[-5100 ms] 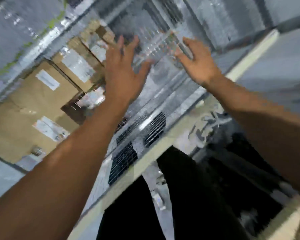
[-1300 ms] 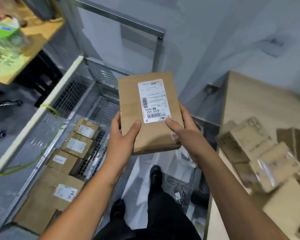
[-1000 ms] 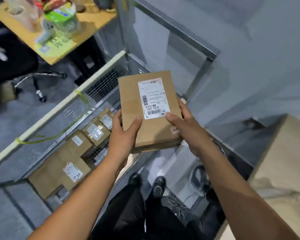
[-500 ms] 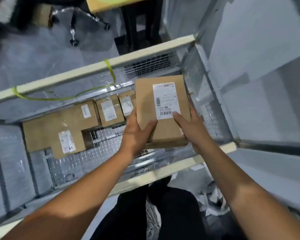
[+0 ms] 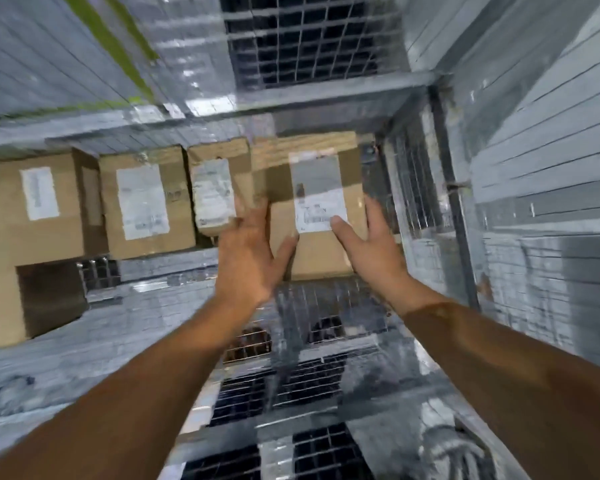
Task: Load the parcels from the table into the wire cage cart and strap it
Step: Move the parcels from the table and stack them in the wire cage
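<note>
Two bare forearms are reaching in from the bottom corners of the frame, passing over the mesh floor of the grey wire cage cart (image 5: 312,386). Just above centre, the left hand (image 5: 246,252) and the right hand (image 5: 368,247) are flanking a flat brown cardboard parcel with a white shipping label (image 5: 317,251). Each grip is spread apart rather than curled. The fingers are stretching straight along the parcel's left and right edges, and both thumbs are lying on its top face, the right one touching the label. The parcel is sitting low in the cart's far right corner, right of centre in the frame. Motion blur is hiding whether it is resting on the mesh.

To its left, more parcels are lining the far side of the cart. A small brown carton (image 5: 213,192) is sitting just beside it, partly under the left fingers. A medium brown carton (image 5: 146,202) is next, and a large brown box (image 5: 32,209) is filling the left edge. Beyond them, at the top of the frame, the cart's mesh wall is rising. A yellow-green strap (image 5: 111,43) is running diagonally across the upper left.
</note>
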### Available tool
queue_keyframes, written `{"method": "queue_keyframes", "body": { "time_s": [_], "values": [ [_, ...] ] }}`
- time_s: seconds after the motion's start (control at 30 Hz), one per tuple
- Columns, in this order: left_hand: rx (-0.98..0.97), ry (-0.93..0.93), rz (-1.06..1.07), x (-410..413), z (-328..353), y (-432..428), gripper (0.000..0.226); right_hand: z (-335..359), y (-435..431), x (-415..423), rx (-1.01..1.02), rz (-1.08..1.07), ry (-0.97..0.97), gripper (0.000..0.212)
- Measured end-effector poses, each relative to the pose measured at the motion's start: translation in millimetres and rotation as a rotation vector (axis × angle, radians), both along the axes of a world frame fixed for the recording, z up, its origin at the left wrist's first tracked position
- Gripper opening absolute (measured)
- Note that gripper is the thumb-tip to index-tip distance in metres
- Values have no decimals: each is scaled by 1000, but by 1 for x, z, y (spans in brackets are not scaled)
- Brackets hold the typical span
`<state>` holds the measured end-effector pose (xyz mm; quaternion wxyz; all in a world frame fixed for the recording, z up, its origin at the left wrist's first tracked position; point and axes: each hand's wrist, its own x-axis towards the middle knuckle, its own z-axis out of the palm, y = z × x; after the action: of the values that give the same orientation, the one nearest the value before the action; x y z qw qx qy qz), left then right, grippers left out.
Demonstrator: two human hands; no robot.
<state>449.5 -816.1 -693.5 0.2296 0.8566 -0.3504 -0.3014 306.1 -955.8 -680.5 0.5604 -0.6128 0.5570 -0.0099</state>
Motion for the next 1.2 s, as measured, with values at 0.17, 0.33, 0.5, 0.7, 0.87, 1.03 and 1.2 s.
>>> {"method": "queue_keyframes", "body": {
  "time_s": [0.17, 0.33, 0.5, 0.7, 0.87, 1.03, 1.2],
  "values": [
    [250, -157, 48, 10, -64, -25, 81, -76, -31, 23, -47, 5, 146, 47],
    [266, -186, -16, 17, -94, -38, 87, -112, -45, 35, -23, -6, 132, 48],
    [314, -164, -13, 15, -86, -43, 81, -104, -57, 37, -157, 212, 186, 85],
    [450, 7, -57, 24, -11, -47, 77, -11, -52, 25, -177, 235, 297, 69],
    [341, 132, -177, -2, 125, -10, 76, 118, -5, -17, -121, 111, 195, 82],
    [63, 266, -124, -49, 271, 26, 79, 243, 57, -63, -221, -98, 84, 73],
    [-78, 292, -323, -90, 382, 65, 71, 365, 144, -120, -411, -344, 123, 62]
  ]
}}
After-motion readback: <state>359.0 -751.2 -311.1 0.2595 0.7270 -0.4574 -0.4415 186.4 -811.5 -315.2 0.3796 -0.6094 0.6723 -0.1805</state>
